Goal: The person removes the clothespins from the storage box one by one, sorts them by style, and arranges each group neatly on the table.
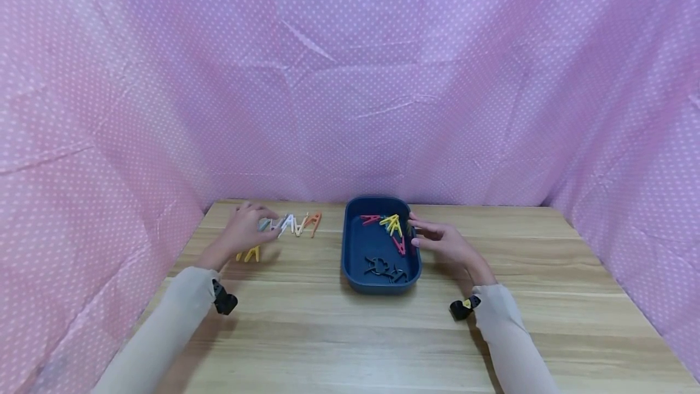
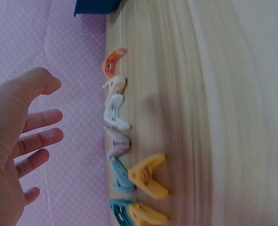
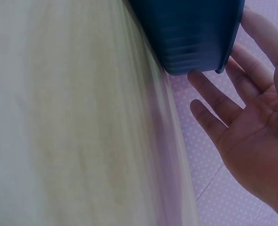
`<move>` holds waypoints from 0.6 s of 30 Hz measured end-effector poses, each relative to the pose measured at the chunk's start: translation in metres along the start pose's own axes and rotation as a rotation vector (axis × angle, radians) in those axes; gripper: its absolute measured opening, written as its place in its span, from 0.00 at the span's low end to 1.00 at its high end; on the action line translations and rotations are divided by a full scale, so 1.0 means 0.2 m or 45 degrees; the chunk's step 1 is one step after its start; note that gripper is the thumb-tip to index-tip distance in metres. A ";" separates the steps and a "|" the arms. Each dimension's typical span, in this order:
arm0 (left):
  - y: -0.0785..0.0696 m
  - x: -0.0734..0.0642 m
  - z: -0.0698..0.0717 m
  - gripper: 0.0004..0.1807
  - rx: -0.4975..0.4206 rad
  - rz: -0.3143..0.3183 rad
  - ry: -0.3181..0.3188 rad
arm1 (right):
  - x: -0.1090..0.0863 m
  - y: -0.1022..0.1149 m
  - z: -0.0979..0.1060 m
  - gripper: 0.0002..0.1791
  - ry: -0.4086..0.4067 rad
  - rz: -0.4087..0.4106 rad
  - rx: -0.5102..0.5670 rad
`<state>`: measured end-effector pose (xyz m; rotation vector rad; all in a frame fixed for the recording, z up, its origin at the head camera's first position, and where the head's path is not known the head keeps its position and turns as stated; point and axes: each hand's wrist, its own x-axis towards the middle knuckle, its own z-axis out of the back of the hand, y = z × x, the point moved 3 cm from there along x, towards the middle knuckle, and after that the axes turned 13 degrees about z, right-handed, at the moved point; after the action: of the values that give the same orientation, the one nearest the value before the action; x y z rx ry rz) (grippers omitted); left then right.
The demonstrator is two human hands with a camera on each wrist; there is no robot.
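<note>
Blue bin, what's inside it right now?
Pink clothespins, yellow clothespins and dark clips lie inside the blue bin. Whatever lies directly beneath them is covered, and the right hand hides part of the right rim.

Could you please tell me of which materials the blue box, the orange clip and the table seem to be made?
Blue box: probably plastic, smooth and dull, with moulded-looking side ridges. Orange clip: likely smooth plastic, evenly coloured. Table: pale, streaky grain suggests wood, or perhaps printed laminate; finish looks smooth.

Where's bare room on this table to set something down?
Bare tabletop shows between the yellow clips and the blue bin, in front of the bin, and right of the right hand. Crowded: the clip row by the left hand.
</note>
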<state>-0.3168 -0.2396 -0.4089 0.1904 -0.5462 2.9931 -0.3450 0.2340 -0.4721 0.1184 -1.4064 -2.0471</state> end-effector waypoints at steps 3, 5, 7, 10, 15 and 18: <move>-0.04 0.02 -0.01 0.22 -0.003 -0.013 0.010 | 0.00 0.00 0.00 0.31 -0.006 -0.002 0.011; -0.07 0.03 -0.02 0.22 0.001 -0.032 0.015 | 0.00 0.00 0.00 0.31 -0.009 -0.002 0.024; -0.10 0.05 -0.03 0.22 0.003 -0.047 0.021 | 0.00 -0.01 0.00 0.31 -0.011 -0.002 0.031; -0.15 0.07 -0.05 0.22 -0.001 -0.084 0.024 | 0.00 -0.01 0.00 0.31 -0.012 -0.005 0.025; -0.25 0.10 -0.07 0.22 -0.035 -0.112 0.059 | 0.01 -0.01 0.00 0.32 -0.009 -0.013 0.013; -0.33 0.13 -0.08 0.22 -0.042 -0.129 0.079 | 0.01 0.00 0.00 0.32 -0.007 -0.026 0.016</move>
<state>-0.3369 -0.1714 -0.3976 0.1190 -0.5616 2.8794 -0.3468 0.2339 -0.4713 0.1328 -1.4272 -2.0570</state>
